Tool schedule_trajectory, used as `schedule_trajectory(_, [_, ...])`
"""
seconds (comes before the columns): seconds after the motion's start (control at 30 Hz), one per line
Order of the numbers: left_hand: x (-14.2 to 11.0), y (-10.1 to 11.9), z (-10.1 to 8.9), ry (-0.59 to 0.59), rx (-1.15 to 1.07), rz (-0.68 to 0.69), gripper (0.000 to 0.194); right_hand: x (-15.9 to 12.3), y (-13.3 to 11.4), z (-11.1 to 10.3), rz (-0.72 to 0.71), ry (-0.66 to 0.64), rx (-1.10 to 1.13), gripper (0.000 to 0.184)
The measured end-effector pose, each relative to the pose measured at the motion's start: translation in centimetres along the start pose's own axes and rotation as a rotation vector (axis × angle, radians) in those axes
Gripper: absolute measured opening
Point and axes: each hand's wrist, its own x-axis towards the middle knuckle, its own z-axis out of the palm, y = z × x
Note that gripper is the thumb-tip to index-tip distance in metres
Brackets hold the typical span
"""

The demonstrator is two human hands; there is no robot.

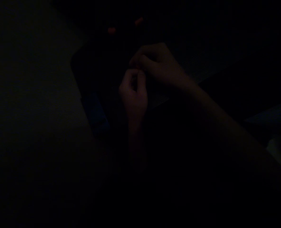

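The scene is very dark. My left hand (134,91) is closed, its thumb and fingertips pinched together near the middle of the view. Just above it and to the right, my right hand (156,63) is also closed, with bent fingers meeting my left fingertips. A faint reddish tint shows where the fingertips meet, but I cannot make out what is held there. Beyond my hands, two small orange cylinder-like pieces, a left one (111,30) and a right one (138,21), lie apart from each other on a dark surface.
A dark blue, flat rectangular object (95,112) sits at the left edge of the dark surface (90,69), which has a rounded corner. Dim greenish-grey floor (35,79) shows on the left. A bluish strip (273,112) and a pale patch (277,152) appear at the right.
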Motion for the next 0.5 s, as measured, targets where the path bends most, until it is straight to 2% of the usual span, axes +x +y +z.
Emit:
schedule_trajectory(0.2, [-0.02, 0.00, -0.11, -0.009, 0.035, -0.033, 0.026, 0.16, 0.01, -0.04, 0.063, -0.010, 0.011, 0.017])
schedule_trajectory(0.37, [-0.10, 0.15, -0.10, -0.005, 0.018, -0.049, 0.028, 0.13, 0.15, -0.03, -0.004, -0.006, 0.036, 0.023])
schedule_trajectory(0.5, [-0.08, 0.13, -0.10, -0.017, 0.021, -0.067, 0.035, 0.22, 0.27, -0.06, 0.002, -0.019, 0.023, 0.022])
